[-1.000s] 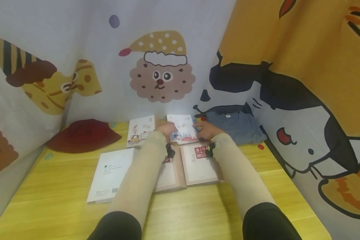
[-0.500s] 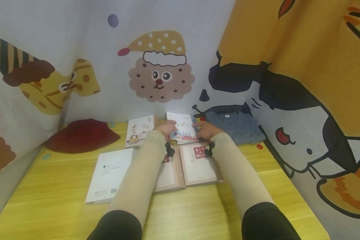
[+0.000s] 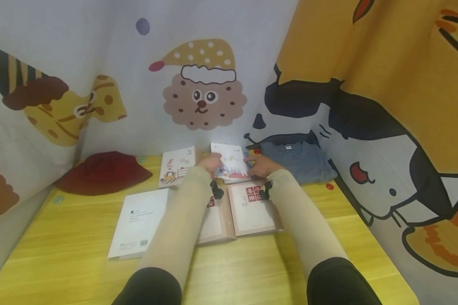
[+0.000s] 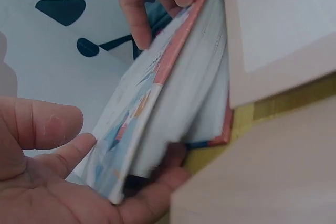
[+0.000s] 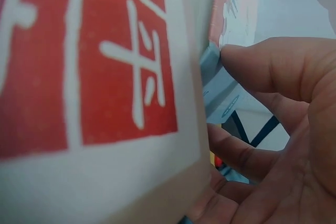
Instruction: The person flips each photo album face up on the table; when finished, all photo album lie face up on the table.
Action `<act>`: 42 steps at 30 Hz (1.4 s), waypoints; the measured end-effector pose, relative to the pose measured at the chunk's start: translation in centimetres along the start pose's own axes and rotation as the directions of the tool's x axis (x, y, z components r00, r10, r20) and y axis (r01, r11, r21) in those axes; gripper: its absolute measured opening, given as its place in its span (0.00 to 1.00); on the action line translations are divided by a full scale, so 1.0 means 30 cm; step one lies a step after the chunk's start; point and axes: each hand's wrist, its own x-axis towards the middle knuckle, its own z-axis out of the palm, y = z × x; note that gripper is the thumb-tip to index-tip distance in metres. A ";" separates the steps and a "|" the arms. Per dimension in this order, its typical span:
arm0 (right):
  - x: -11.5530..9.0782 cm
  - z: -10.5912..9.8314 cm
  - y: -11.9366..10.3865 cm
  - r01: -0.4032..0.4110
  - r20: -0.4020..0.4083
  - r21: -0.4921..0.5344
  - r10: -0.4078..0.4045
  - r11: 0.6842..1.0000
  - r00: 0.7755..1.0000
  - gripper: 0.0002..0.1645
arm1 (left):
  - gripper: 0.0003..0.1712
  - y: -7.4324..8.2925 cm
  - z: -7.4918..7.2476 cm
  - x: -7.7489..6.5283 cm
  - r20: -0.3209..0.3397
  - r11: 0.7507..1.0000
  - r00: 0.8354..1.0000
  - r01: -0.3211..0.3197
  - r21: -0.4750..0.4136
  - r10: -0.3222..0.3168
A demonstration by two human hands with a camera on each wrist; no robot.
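Note:
A white picture book point(image 3: 232, 160) with a red and blue drawing lies at the back of the table between both hands. The left hand point(image 3: 210, 163) holds its left edge; in the left wrist view the fingers point(image 4: 152, 192) reach under the raised cover and pages, while the thumb stands off. On the other side, the right hand point(image 3: 264, 165) grips the right edge, its thumb point(image 5: 247, 64) against the cover's corner in the right wrist view. The book is tilted, with pages fanned above the lower cover. Some right fingertips are hidden behind it.
Two books with red-square covers, the right one point(image 3: 253, 214) in full sight, lie just in front. Left of the hands are another illustrated book point(image 3: 177, 165) and a white book, back up point(image 3: 139, 222). A red hat point(image 3: 104, 171) and folded blue garment point(image 3: 299, 161) flank them; a curtain point(image 3: 137, 84) hangs behind.
The picture book's upper part has lifted and tilted slightly since a second ago. Both hands stay at its sides with little movement.

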 end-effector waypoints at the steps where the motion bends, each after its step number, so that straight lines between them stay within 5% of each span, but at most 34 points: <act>1: -0.001 0.000 -0.001 0.003 0.000 -0.001 -0.003 1.000 1.000 0.46 | 0.42 -0.006 -0.004 0.010 -0.001 1.000 1.000 0.002 -0.004 -0.002; 9: 0.011 0.000 0.002 -0.016 0.005 0.022 0.016 1.000 1.000 0.48 | 0.43 -0.014 -0.027 -0.002 0.022 0.988 0.999 -0.034 0.150 0.031; 12: 0.014 -0.002 0.005 -0.019 0.005 0.028 0.019 0.999 1.000 0.48 | 0.43 -0.009 -0.026 -0.014 0.029 0.991 0.999 -0.032 0.131 0.029; 17: 0.013 -0.001 0.008 -0.012 0.008 0.042 0.012 0.999 1.000 0.46 | 0.43 0.010 -0.016 -0.051 0.060 0.997 0.998 0.012 -0.082 -0.007; 21: 0.009 0.000 0.010 -0.001 0.012 0.067 0.000 0.998 1.000 0.45 | 0.42 0.033 -0.009 -0.082 0.081 0.990 0.997 -0.002 -0.141 0.014; 37: -0.032 -0.015 0.009 0.140 0.037 0.200 -0.150 0.970 0.988 0.43 | 0.38 0.027 -0.002 -0.052 0.025 0.990 0.990 -0.141 0.013 0.140; 42: -0.051 -0.007 -0.032 0.194 -0.024 0.126 -0.193 0.973 0.981 0.38 | 0.40 0.046 0.004 -0.078 0.016 0.980 0.980 -0.199 0.008 0.199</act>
